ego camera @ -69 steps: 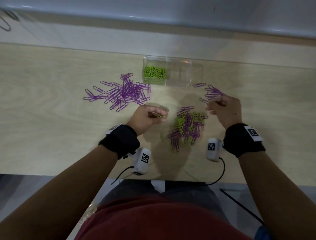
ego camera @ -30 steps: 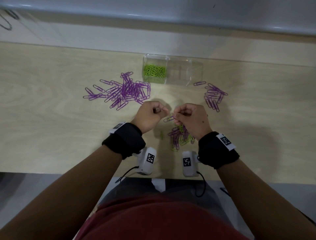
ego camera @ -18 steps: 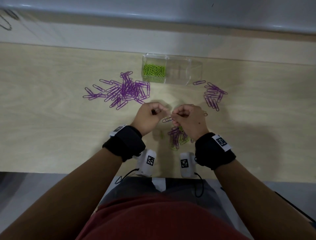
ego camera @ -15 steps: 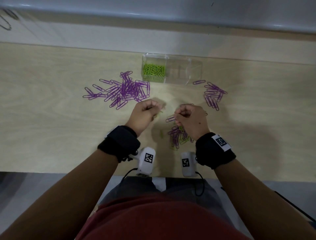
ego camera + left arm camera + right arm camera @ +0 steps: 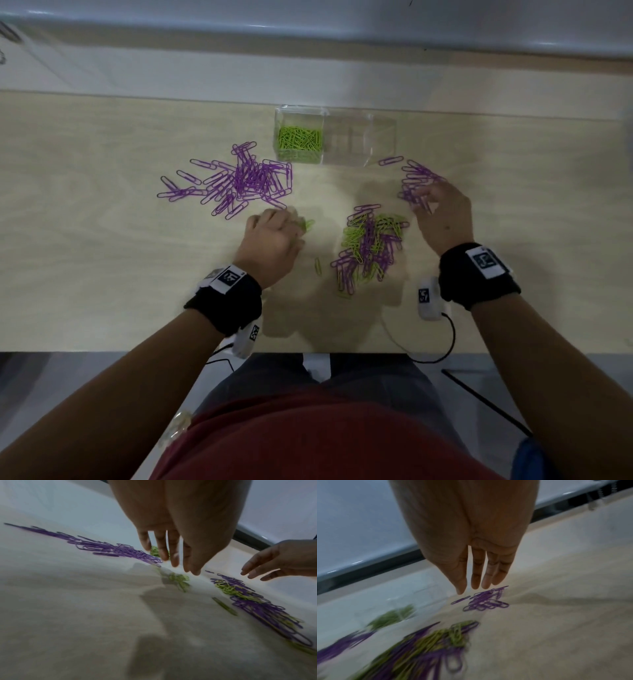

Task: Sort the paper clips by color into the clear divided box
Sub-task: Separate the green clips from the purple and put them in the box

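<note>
The clear divided box (image 5: 335, 137) at the back of the bench (image 5: 102, 274) has green clips in 1 part only, purple clips and a mixed pile (image 5: 368, 246) wait outside, and both hands' fingers (image 5: 477, 574) are spread, holding nothing.

Left hand (image 5: 171, 531), fingers (image 5: 174, 555) extended, hovers above a blurred cluster of green clips (image 5: 178, 580) on the pale tabletop (image 5: 77, 615), between a purple pile (image 5: 109, 547) and a mixed pile (image 5: 254, 601).
</note>
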Demonstrator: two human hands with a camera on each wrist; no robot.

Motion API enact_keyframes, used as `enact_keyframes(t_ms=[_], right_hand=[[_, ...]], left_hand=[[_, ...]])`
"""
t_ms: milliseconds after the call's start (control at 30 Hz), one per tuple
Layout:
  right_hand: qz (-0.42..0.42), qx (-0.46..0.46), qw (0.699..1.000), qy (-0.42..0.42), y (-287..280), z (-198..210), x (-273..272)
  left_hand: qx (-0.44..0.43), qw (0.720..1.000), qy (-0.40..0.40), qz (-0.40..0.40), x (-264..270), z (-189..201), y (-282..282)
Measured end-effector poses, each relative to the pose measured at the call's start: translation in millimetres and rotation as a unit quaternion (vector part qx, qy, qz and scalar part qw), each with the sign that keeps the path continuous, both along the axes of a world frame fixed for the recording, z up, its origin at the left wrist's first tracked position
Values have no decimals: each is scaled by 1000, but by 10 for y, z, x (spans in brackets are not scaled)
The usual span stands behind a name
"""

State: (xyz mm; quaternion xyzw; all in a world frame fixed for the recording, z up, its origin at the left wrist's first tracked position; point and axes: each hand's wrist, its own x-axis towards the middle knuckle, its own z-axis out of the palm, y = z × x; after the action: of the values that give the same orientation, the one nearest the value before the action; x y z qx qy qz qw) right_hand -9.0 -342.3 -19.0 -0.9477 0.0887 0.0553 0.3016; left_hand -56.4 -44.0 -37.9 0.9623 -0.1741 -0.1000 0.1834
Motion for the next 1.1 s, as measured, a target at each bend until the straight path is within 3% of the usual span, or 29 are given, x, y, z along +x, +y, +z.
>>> enact_keyframes(t_ms=[133, 233, 333, 467, 567, 767, 867, 1000, 1100], right_hand=[[159, -10, 987, 24, 189, -16, -318], [264, 4, 963, 47, 369, -40, -554], [308, -18, 950, 51, 502, -116, -686], [259, -112, 956, 77, 658, -164, -782], [218, -124, 964, 91, 720, -178, -799], [177, -99, 971, 125, 687, -204, -756], [186, -86, 971, 119, 653, -207, -786], [171, -86, 977, 90, 577, -224, -864], [158, -82, 981, 72, 588, -219, -903]], left_hand=[[-33, 999, -21, -18, -31, 54, -266], [-15, 998, 43, -32, -80, 49, -536], [43, 994, 98, -2, -95, 1, -707], [38, 990, 136, 28, -53, -20, -776], [21, 986, 157, 44, 1, -10, -774], [-130, 966, 207, 85, 146, 65, -533], [-211, 954, 182, 110, 277, 225, -310], [-192, 957, 100, 195, 525, 229, 22], [-141, 981, 59, 122, 550, 166, 57]])
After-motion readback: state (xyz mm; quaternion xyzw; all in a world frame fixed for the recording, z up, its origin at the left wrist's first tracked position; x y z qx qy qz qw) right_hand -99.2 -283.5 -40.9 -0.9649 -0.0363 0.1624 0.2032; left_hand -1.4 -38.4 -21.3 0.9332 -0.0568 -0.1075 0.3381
